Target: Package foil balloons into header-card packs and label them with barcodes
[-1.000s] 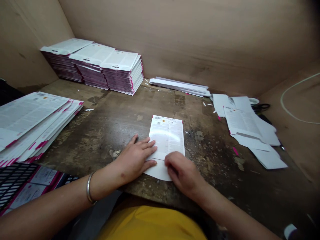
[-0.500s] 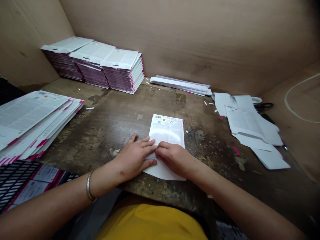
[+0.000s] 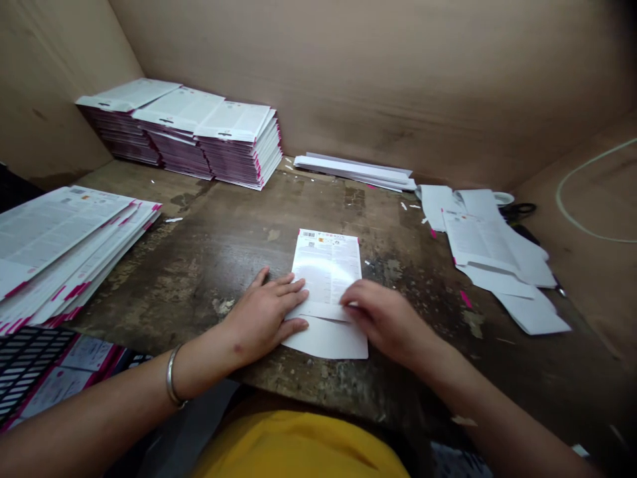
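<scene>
Centrally, packet (image 3: pixel 323 269): lies flat on the table (image 3: pixel 249 226), print up, in front of the person, between the two hands.
Blank strip (image 3: pixel 328 340): shows at the packet's near end, past a slightly lifted edge; whether it is joined to the packet, I cannot tell.
Left hand (image 3: pixel 269 309): open and palm down, fingers spread, thumb and fingertips on the packet's left side, seemingly holding it steady.
Right hand (image 3: pixel 385 318): fingers curled in, at the packet's right edge near the lifted edge; whether it pinches anything, I cannot tell.
Packet's progress: judged unfinished, since both hands are at it and the lifted edge does not lie quite flat against the blank strip.
Back stacks (image 3: pixel 233 123): three tall, squared stacks against the back wall, hanging slots visible on the top pieces; these look done.
Left pile (image 3: pixel 54 232): looser, fanned, pink-edged; finished or waiting, I cannot tell.
Right heap (image 3: pixel 478 242): loose white pieces, one of them printed, overlapping untidily; perhaps offcuts or parts left over.
White strips (image 3: pixel 353 172): laid together near the back wall, between back stacks and right heap.
Scissors (image 3: pixel 520 210): a dark handle beyond the right heap, apart from both hands.
</scene>
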Motion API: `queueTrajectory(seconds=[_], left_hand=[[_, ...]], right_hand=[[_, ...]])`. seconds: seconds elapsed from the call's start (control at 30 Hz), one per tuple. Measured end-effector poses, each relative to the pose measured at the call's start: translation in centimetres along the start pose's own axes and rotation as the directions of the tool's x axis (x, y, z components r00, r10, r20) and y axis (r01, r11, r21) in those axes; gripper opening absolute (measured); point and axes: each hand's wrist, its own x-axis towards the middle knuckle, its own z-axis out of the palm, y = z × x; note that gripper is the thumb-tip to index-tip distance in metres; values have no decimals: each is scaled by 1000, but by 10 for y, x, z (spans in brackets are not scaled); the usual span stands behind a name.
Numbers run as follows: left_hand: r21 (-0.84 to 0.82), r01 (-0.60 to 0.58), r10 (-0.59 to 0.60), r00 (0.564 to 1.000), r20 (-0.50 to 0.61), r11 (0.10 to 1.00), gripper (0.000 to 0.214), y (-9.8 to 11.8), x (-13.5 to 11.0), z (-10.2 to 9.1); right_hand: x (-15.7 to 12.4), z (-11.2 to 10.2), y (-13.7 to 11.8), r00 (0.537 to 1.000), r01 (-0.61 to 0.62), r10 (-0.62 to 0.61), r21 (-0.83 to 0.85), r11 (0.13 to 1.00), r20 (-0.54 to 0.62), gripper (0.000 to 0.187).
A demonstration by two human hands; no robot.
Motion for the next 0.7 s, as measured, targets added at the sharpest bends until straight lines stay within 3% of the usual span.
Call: queueTrajectory(seconds=[0.1,0.33,0.43,0.57,0.63,0.7], left_hand=[[-3,10,-10,1000,1,1000,47,1,1,0],[-20,20,-21,1000,0,1000,48,1,1,1],[-15,18,-18,1000,-8,1000,47,0,1,2],[-17,14,-14,1000,2,1000,47,-3,-2,1],[-16,20,-20,1000,8,1000,46,-4,-3,0],[-13,23,-23,1000,9,1000,46,-4,-3,0]], right_hand=[[18,24,-8,978,155,-145,-61,986,149,14],[39,41,-5,955,244,-231,-51,968,186,12],[38,44,-8,953,253,-235,-75,965,192,19],[25,26,-5,973,162,-168,53,985,155,9],[13,8,2,993,41,-65,212,976,103,11],[3,-6,8,996,-62,44,267,962,74,13]])
